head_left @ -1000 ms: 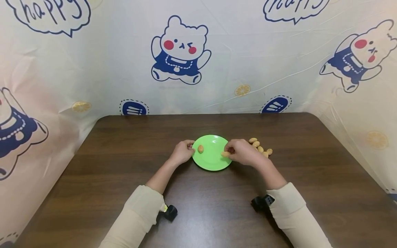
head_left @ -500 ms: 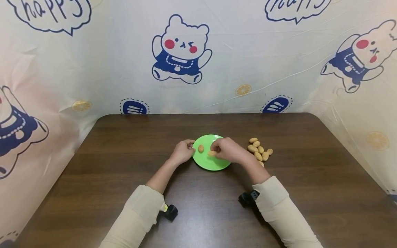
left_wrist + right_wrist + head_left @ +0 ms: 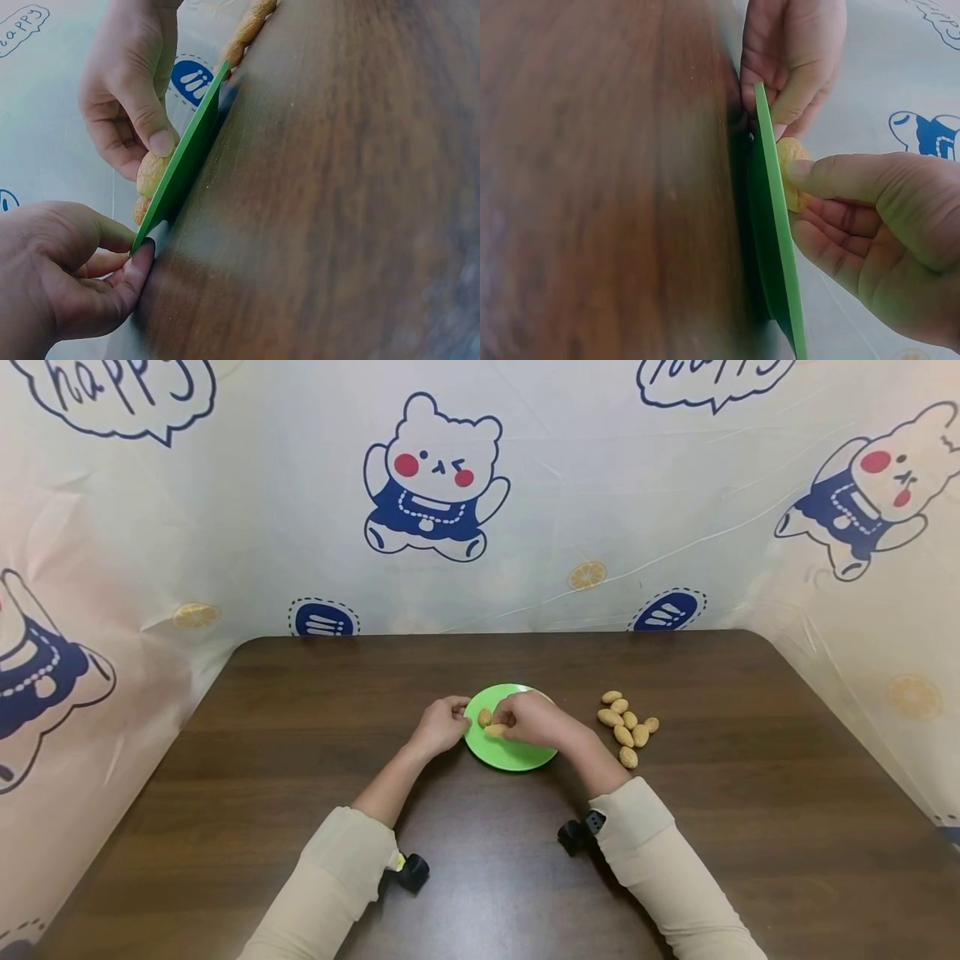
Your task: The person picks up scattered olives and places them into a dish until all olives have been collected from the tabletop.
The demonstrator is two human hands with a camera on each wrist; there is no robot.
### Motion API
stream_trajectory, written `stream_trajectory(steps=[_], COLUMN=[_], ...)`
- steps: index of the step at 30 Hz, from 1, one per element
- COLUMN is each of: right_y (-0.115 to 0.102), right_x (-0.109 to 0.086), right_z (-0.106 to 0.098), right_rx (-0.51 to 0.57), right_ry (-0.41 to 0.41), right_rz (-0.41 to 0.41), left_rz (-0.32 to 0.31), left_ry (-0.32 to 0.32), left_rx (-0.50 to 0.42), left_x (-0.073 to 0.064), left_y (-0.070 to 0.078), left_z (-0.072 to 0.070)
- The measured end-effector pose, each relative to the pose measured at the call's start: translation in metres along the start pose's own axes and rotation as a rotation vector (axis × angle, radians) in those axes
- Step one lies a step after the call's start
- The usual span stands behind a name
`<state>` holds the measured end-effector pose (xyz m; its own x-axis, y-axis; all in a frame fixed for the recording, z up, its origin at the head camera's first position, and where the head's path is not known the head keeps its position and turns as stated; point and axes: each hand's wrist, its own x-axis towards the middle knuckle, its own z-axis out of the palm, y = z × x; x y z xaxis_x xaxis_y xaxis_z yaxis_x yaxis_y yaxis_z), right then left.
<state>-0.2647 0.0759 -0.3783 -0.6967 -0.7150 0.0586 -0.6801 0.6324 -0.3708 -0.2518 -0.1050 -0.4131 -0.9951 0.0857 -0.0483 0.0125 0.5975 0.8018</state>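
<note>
In the head view, a round green plate (image 3: 517,758) lies on the brown table. My left hand (image 3: 441,727) grips its left rim, with the thumb and fingers at the edge in the left wrist view. Over the plate, my right hand (image 3: 534,720) pinches a tan, wrinkled nut in its shell (image 3: 494,731) between thumb and fingers. That nut (image 3: 793,174) is right at the plate's upper face in the right wrist view. Close beside it, toward the left rim, another nut (image 3: 484,717) rests on the plate.
Several more tan nuts (image 3: 624,737) lie in a loose cluster on the table (image 3: 480,860), right of the plate. A printed curtain (image 3: 555,510) with cartoon bears hangs behind the table and along its sides.
My right hand has moved left across the plate with the pinched nut, up beside the nut lying there. The cluster at the right is now uncovered. My left hand stays on the rim.
</note>
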Motion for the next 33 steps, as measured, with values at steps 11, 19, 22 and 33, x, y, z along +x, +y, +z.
stream_trajectory(steps=[11, 19, 22, 33], right_y=[-0.002, -0.003, -0.003, 0.006], right_x=[0.000, 0.000, 0.000, -0.015], right_z=[0.001, 0.000, -0.001, -0.009], right_rx=[0.030, 0.044, 0.058, 0.097], right_ry=[-0.033, -0.034, -0.033, -0.029], right_rz=[0.036, 0.050, 0.060, 0.131], left_rz=[0.010, 0.009, 0.003, -0.018], left_ry=[0.003, -0.005, -0.005, -0.015], left_rx=[-0.002, -0.010, -0.010, 0.000], left_x=[-0.001, -0.001, -0.001, -0.001], left_y=[0.001, 0.001, 0.001, 0.001], left_z=[-0.001, -0.001, -0.002, 0.000])
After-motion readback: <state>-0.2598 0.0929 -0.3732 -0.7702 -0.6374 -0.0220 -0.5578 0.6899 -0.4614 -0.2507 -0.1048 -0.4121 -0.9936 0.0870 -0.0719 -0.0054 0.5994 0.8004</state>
